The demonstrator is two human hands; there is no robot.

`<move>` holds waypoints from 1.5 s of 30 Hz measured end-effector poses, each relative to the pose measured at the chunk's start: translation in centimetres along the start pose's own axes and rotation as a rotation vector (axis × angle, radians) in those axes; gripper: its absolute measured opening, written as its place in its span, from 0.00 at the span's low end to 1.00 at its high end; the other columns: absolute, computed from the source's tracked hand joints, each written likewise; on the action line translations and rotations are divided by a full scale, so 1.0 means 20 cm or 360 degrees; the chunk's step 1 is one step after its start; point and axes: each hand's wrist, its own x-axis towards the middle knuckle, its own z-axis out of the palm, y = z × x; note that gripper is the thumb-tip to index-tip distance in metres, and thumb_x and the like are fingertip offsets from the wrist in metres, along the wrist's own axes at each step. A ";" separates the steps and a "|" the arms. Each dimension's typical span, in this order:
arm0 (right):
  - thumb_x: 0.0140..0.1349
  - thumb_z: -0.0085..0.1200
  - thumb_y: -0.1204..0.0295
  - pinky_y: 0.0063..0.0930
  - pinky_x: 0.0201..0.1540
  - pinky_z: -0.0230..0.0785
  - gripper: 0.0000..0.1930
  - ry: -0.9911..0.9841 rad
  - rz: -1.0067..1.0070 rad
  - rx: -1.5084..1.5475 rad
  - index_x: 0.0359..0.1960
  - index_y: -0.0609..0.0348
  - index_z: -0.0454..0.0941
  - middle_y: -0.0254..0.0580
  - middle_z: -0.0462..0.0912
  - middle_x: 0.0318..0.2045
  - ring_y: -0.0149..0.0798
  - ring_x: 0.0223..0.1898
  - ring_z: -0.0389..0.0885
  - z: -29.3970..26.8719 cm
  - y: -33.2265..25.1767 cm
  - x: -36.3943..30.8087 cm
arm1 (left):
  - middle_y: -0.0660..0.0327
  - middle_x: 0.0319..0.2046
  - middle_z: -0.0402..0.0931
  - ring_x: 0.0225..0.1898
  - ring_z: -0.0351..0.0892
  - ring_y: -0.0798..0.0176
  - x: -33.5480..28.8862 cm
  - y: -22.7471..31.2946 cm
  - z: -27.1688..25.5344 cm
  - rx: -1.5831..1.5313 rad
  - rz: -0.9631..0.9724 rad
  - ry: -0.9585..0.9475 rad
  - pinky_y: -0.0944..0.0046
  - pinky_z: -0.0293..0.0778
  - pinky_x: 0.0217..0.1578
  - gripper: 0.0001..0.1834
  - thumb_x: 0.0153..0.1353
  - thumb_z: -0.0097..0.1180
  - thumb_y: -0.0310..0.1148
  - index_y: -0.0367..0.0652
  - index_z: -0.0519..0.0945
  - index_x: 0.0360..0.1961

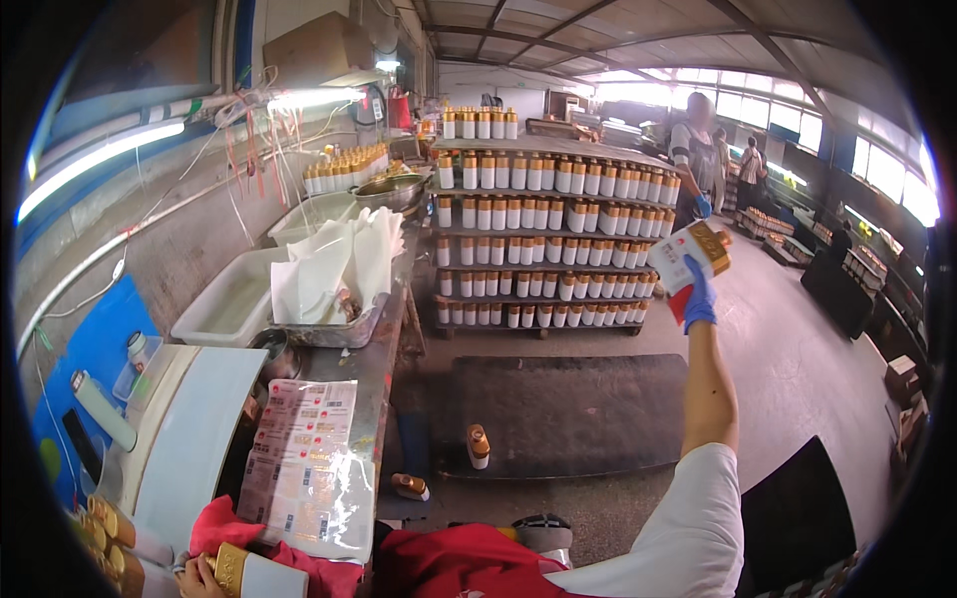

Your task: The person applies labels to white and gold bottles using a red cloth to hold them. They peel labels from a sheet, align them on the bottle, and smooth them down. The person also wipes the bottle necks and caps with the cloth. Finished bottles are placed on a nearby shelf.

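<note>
My right hand (701, 291), in a blue glove, is raised at the right with the arm stretched out. Its fingers are closed around a white bottle with a gold shoulder (688, 257), held tilted. Something red shows below that bottle, perhaps a cloth. At the lower left, the bare fingers of my left hand (199, 580) grip another white and gold bottle (261, 575), lying on its side by a red cloth (221, 526). More gold-topped bottles (118, 523) stand beside this hand. A sheet of printed labels (299, 448) lies on the bench just beyond.
A shelf rack (538, 261) full of white and gold bottles stands ahead. One bottle (478, 447) stands on a dark board (578, 414); another (410, 486) lies near the bench. White sheets (334, 264) and a plastic tub (234, 299) sit on the bench. A co-worker (695, 149) stands behind the rack.
</note>
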 end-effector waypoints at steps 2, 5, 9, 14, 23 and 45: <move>0.45 0.66 0.68 0.29 0.40 0.75 0.25 0.0083 -0.0263 -0.0044 0.47 0.62 0.73 0.43 0.81 0.39 0.40 0.37 0.81 -0.06 -0.09 -0.01 | 0.48 0.35 0.79 0.38 0.76 0.44 0.01 0.03 -0.01 -0.0030 -0.0057 -0.0075 0.51 0.70 0.43 0.24 0.62 0.42 0.56 0.50 0.81 0.43; 0.43 0.68 0.67 0.28 0.41 0.74 0.26 0.0346 -0.0326 -0.0256 0.46 0.62 0.75 0.42 0.81 0.39 0.38 0.37 0.81 -0.22 -0.13 0.15 | 0.50 0.39 0.79 0.42 0.76 0.46 0.04 0.01 -0.02 -0.0116 -0.0093 -0.0191 0.54 0.69 0.47 0.27 0.62 0.43 0.56 0.46 0.80 0.45; 0.42 0.68 0.66 0.27 0.40 0.73 0.29 0.0411 -0.0374 -0.0220 0.48 0.63 0.76 0.42 0.81 0.40 0.37 0.37 0.81 -0.38 -0.07 0.28 | 0.50 0.36 0.79 0.40 0.78 0.51 0.11 -0.14 0.02 -0.0444 0.0052 -0.0082 0.56 0.73 0.37 0.19 0.62 0.50 0.41 0.36 0.78 0.46; 0.42 0.68 0.65 0.28 0.39 0.74 0.29 0.0335 -0.0303 -0.0129 0.48 0.63 0.76 0.43 0.81 0.39 0.37 0.36 0.81 -0.50 -0.01 0.35 | 0.51 0.32 0.78 0.38 0.78 0.53 0.11 -0.03 -0.04 -0.1214 -0.0186 0.0348 0.59 0.75 0.28 0.15 0.59 0.53 0.29 0.34 0.76 0.47; 0.46 0.65 0.72 0.32 0.38 0.78 0.24 0.0477 -0.0183 -0.0113 0.47 0.60 0.74 0.44 0.81 0.38 0.42 0.37 0.82 -0.73 0.17 0.57 | 0.49 0.41 0.75 0.35 0.77 0.55 0.14 -0.05 -0.04 -0.1561 0.0038 0.0271 0.59 0.75 0.29 0.19 0.53 0.53 0.21 0.33 0.73 0.48; 0.44 0.67 0.71 0.29 0.41 0.75 0.27 0.0551 -0.0279 -0.0094 0.49 0.60 0.74 0.41 0.80 0.41 0.38 0.39 0.81 -0.65 0.13 0.60 | 0.46 0.49 0.72 0.44 0.76 0.52 0.09 0.36 -0.24 -0.1318 -0.0428 0.0591 0.57 0.74 0.42 0.16 0.56 0.54 0.27 0.38 0.75 0.47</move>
